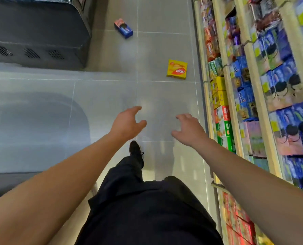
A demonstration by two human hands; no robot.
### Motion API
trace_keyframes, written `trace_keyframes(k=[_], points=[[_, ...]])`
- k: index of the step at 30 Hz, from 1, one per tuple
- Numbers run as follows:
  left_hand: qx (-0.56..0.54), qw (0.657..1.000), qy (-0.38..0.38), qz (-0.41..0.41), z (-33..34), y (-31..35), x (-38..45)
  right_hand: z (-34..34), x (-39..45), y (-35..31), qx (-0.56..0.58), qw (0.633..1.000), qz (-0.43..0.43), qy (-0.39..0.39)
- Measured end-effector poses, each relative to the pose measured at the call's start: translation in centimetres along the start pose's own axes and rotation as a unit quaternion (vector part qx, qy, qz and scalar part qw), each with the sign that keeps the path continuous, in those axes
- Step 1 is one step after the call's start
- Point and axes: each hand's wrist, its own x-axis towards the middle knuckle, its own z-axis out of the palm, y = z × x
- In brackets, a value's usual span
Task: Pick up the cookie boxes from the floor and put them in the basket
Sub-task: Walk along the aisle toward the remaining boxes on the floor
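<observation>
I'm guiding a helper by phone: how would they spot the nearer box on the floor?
Follow the snack shelves along the right. On the grey floor beside them lies a flat yellow box. The other box, blue and pink, lies farther off.

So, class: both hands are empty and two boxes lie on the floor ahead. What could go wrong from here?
1. No basket shows in this view, so a picked-up box may have nowhere to go.
2. The yellow box lies close to the shelf; a reaching arm might knock packets off.
3. The blue box lies farther off, near the dark cabinet, and could be forgotten.
Both the left hand and right hand hold nothing.
</observation>
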Motion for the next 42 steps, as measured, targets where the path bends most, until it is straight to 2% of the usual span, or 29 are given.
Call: trace_keyframes(k=[6, 12, 19, 28, 34, 38, 42], points=[[0.028, 0.999, -0.025, 0.032, -5.9, 2.4, 12.9, -6.0, 9.2, -2.7, 0.054, 0.997, 0.040, 0.023], [0.057, 0.995, -0.051, 0.059, -9.0, 5.7, 25.7, -10.8, 19.1, -2.3, 0.092, 0.991, 0.091, 0.040], [0.093, 0.988, -0.109, 0.057, -8.9, 11.2, 43.2, -16.1, 33.6, 0.9, 0.158, 0.976, 0.149, 0.020], [0.071, 0.984, -0.164, 0.023, -7.1, 16.6, 61.8, -21.8, 49.2, 5.7, 0.244, 0.942, 0.229, 0.012], [0.061, 0.974, -0.216, -0.021, -0.4, 14.3, 74.8, -18.6, 62.1, 9.3, 0.292, 0.913, 0.285, -0.012], [0.066, 0.967, -0.247, -0.027, 6.7, 11.2, 83.3, -13.5, 70.6, 12.7, 0.319, 0.886, 0.338, -0.011], [0.054, 0.963, -0.257, -0.054, 14.4, 7.1, 89.7, -7.1, 78.3, 17.1, 0.326, 0.876, 0.355, -0.020]])
